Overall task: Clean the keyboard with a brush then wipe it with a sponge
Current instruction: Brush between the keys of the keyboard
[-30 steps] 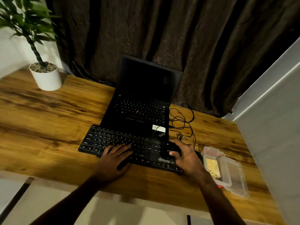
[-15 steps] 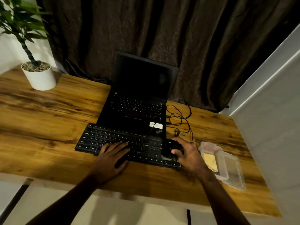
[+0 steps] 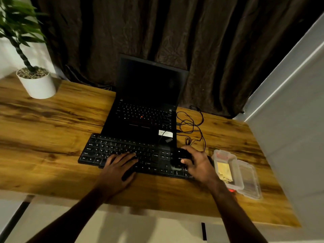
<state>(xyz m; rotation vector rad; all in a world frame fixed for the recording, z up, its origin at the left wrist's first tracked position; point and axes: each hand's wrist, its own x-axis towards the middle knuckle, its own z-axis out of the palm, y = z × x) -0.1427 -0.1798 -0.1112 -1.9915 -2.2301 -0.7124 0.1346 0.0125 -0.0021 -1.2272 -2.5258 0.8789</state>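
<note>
The left hand (image 3: pixel 119 166) lies flat on the keyboard (image 3: pixel 105 148). Right of it the right hand (image 3: pixel 201 165) curls round a dark brush (image 3: pixel 178 157), bristles hard to make out; just right, the sponge (image 3: pixel 223 170) lies in a box (image 3: pixel 226 155). Neither hand has shifted.

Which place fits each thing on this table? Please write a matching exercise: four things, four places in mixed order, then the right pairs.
Things:
1 plant pot
2 brush
3 clear container
4 laptop

Places:
A in the right hand
B far left on the table
C right of the keyboard
D behind the keyboard

Pairs: 1-B; 2-A; 3-C; 4-D
</note>
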